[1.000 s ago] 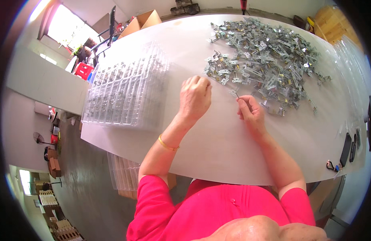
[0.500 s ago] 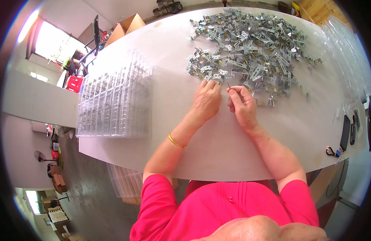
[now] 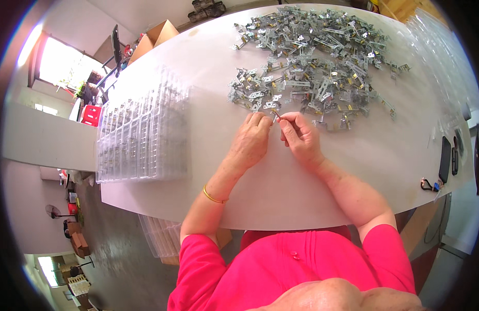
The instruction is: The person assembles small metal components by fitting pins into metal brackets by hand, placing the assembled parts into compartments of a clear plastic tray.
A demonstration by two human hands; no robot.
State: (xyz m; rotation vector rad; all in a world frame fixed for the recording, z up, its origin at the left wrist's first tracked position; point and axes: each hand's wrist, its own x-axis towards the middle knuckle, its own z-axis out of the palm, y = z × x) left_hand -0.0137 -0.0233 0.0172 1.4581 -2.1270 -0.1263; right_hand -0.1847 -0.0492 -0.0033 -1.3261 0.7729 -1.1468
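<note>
Just in front of a pile of small metal parts point(image 3: 322, 62), some with brass-coloured pieces, my two hands almost meet. My right hand point(image 3: 303, 139) pinches a small metal part point(image 3: 275, 113) between thumb and forefinger, and its end points toward the left fingertips. My left hand point(image 3: 251, 139) is closed, back upward, its fingertips beside that part. What the left fingers hold is hidden beneath them. A gold-coloured bangle point(image 3: 214, 197) circles my left wrist.
Stacked clear plastic compartment boxes point(image 3: 141, 135) filled with small parts stand at the table's left. Clear plastic bags point(image 3: 444, 72) lie along the right edge. Near them are a black phone-like slab point(image 3: 445, 159) and a small tool with blue point(image 3: 430, 184). An open carton point(image 3: 159, 36) sits beyond the table.
My hands have come closer together, the right one shifting left. The small metal part now lies between both sets of fingertips. The whole view has shifted slightly.
</note>
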